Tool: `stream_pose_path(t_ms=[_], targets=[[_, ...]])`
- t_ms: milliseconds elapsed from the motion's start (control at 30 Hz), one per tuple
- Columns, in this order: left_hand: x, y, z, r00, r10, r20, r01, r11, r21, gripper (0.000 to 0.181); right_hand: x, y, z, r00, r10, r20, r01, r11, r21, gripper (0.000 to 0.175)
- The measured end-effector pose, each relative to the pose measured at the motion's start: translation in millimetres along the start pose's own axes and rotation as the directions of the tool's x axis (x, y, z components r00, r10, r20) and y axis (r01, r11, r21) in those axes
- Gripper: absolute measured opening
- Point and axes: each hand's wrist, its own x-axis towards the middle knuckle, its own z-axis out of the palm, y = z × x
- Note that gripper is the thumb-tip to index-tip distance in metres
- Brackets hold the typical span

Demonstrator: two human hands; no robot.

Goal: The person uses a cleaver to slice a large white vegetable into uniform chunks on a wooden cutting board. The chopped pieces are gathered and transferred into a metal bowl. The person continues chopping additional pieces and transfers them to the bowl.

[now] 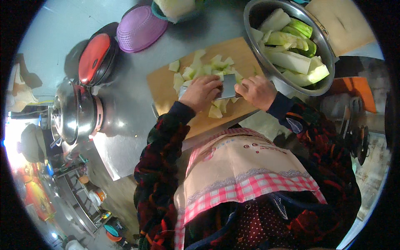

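Note:
My right hand [257, 91] is closed around the handle of a cleaver [228, 87], its broad metal blade standing over a wooden cutting board [162, 90]. Against the blade's left side, my left hand [203, 91] bends its fingers over pale green vegetable, mostly hidden beneath them. Cut pieces of pale green gourd or melon [197, 67] lie scattered on the board behind my hands, and a few more [215, 112] lie in front of them. The food directly under the blade is hard to make out.
A steel bowl [329, 67] of large peeled gourd chunks [290, 61] stands beyond the board at right. On the metal table [122, 100] are a purple plastic basket [140, 29], a red-lidded appliance [94, 59] and a lidded steel pot [67, 112]. Cardboard [343, 26] lies at far right.

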Motion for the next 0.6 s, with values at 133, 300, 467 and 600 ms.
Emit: stream_pose_path(t_ms=[133,300,467,600], targets=[[-6.1,-30.5,-2.2,0.999,0.004,0.048,0.002,0.990,-0.138,0.030,-15.5,9.0,-7.1,0.999,0.025,-0.029,-0.027,0.998,-0.065,0.014],[-10.0,-57.2,1.1,1.000,-0.020,0.003,0.020,1.000,-0.011,0.026,-44.7,17.3,-13.3,0.996,0.091,-0.025,-0.093,0.991,-0.100,0.016],[-10.6,-38.1,-1.3,0.998,-0.066,-0.012,0.067,0.971,0.230,0.030,-67.8,15.7,-11.7,0.989,0.134,-0.054,-0.139,0.987,-0.085,0.020],[22.9,-11.5,-1.0,0.992,-0.090,0.089,0.094,0.995,-0.043,0.033,-68.8,10.8,-9.5,0.990,0.134,-0.031,-0.136,0.989,-0.060,0.025]])
